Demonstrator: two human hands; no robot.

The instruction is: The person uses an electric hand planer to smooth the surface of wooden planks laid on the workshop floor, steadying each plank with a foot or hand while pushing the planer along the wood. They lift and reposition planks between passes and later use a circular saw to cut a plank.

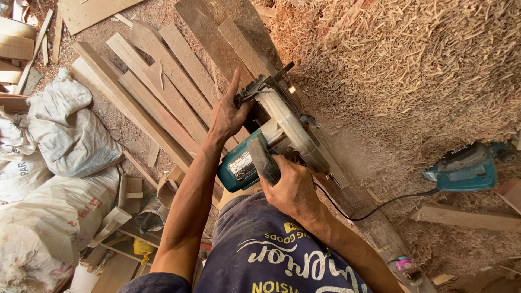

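I see a teal circular saw [271, 144] with a pale blade guard and a dark handle, sitting on a long plank [347, 184] beside a big heap of wood shavings [412, 59]. My right hand [293, 190] has its grip clamped around the saw's handle. My left hand [228, 116] rests on the saw's front edge, fingers loosely spread, index finger stretched out. The saw's long axis runs along the plank, its nose pointing away from me, toward the upper left. A second teal power tool [467, 168] lies well apart to the right.
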